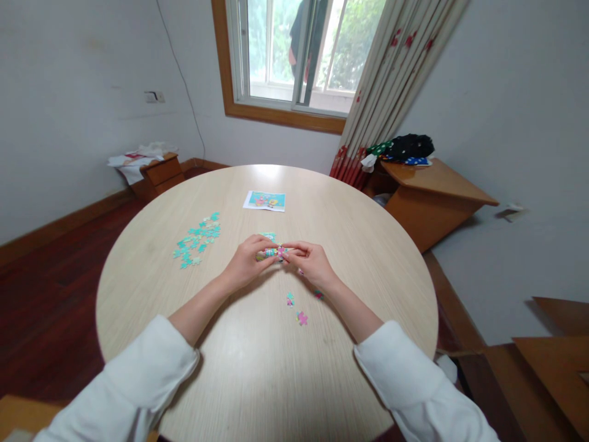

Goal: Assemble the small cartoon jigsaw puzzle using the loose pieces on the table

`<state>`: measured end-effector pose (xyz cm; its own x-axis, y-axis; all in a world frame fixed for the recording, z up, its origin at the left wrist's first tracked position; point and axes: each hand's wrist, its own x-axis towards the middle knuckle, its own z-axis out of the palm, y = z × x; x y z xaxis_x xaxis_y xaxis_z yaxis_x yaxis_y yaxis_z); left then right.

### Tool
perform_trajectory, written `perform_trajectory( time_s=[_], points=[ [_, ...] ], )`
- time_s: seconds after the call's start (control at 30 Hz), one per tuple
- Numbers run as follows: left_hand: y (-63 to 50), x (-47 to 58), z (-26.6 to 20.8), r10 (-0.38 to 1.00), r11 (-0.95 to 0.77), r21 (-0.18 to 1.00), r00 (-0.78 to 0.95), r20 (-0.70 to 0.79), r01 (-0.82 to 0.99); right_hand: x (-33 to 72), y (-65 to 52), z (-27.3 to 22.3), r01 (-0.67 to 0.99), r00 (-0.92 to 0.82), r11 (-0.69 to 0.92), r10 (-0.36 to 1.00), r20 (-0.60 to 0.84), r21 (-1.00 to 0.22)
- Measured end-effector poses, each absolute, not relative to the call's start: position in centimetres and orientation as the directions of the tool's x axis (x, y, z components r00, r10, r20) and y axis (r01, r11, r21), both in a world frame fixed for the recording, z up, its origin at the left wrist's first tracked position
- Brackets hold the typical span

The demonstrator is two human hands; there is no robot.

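My left hand and my right hand meet over the middle of the round table. Between my left thumb and fingers is a small joined section of jigsaw puzzle. The fingertips of my right hand pinch a pink puzzle piece at the section's right end. My fingers cover part of both. Just beyond my left fingers lies a teal patch of puzzle. Nearer to me, by my right forearm, are a teal-and-pink piece, a pink piece and a dark pink-and-green piece.
A loose spread of several teal puzzle pieces lies on the left of the pale wooden table. A printed picture rests toward the far edge. Clothes sit on a wooden cabinet at the right. A person stands beyond the window.
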<state>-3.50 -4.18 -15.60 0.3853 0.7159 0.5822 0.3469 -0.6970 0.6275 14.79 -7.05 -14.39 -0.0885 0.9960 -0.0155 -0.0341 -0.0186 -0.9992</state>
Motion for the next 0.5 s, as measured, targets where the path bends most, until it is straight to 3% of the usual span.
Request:
perform_trajectory(
  time_s=[0.5],
  points=[
    [-4.19, -3.48, -15.49, 0.728, -0.685, 0.638, 0.375, 0.574, 0.352, 14.73, -7.28, -14.01, -0.050, -0.092, -0.012, 0.996, -0.007, -0.999]
  ],
)
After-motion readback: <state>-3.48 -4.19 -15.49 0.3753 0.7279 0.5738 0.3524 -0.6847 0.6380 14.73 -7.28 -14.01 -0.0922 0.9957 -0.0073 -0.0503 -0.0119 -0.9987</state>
